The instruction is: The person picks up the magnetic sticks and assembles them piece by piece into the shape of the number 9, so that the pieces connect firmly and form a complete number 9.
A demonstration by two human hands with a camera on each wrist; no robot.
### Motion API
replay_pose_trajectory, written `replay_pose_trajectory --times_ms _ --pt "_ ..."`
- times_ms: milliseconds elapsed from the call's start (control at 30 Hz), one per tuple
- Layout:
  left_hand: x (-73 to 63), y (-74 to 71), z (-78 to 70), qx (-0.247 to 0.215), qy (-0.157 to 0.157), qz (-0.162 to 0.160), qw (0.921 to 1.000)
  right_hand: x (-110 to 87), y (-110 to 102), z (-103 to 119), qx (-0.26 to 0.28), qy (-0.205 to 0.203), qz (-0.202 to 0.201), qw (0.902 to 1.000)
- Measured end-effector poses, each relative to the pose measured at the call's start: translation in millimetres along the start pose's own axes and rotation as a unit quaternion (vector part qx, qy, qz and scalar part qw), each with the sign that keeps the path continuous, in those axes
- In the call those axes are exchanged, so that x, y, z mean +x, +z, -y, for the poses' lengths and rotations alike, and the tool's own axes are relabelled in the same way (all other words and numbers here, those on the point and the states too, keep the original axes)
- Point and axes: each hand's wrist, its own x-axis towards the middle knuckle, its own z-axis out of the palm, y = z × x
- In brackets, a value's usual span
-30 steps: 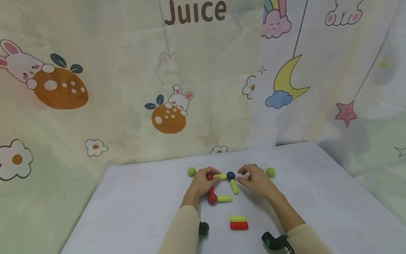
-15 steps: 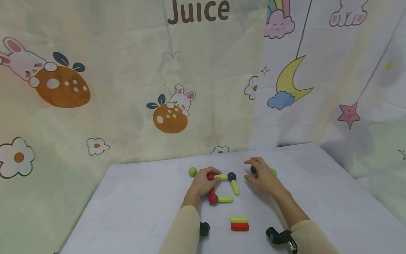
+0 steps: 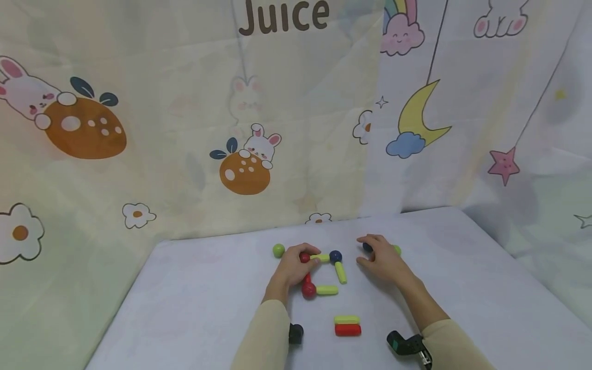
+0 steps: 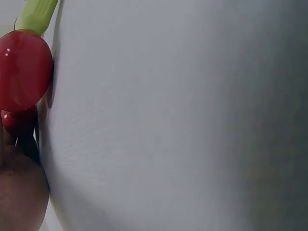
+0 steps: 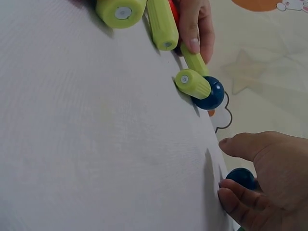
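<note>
My left hand (image 3: 291, 266) pinches a yellow-green magnetic rod (image 3: 320, 257) between thumb and fingers, beside a red ball (image 3: 304, 257). That rod joins a dark blue ball (image 3: 335, 256), from which a second yellow-green rod (image 3: 340, 273) points towards me. Nearer me, a red rod (image 3: 307, 278) leads to another red ball (image 3: 309, 291) with a yellow-green rod (image 3: 327, 290) on its right. My right hand (image 3: 386, 263) is around a loose dark blue ball (image 3: 367, 247). In the right wrist view, its thumb and fingers stand apart, with the loose ball (image 5: 240, 177) seen between them.
A green ball (image 3: 278, 251) lies left of the left hand. Another green ball (image 3: 397, 250) is partly hidden behind the right hand. A yellow-green rod (image 3: 347, 319) and a red rod (image 3: 348, 330) lie side by side nearer me on the white table (image 3: 208, 308).
My right hand has moved right, away from the joined pieces, to the loose dark blue ball. It now partly covers the right green ball. The left hand has stayed in place.
</note>
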Motion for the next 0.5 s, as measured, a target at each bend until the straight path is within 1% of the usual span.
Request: replay_pose_trajectory --times_ms 267,400,500 --pt "-4.2 -0.8 -1.3 -0.002 -0.001 0.001 1.0000 -9.8 1 -2 0.009 0.002 0.005 0.9999" --pt "-2.8 -1.1 0.8 -0.001 -0.001 0.001 1.0000 -15.0 0 -2 0.015 0.004 0.010 0.9998" --pt "-1.2 -0.9 1.7 -0.004 0.007 0.007 0.9999 -19.2 0 -2 0.015 0.008 0.011 0.9998"
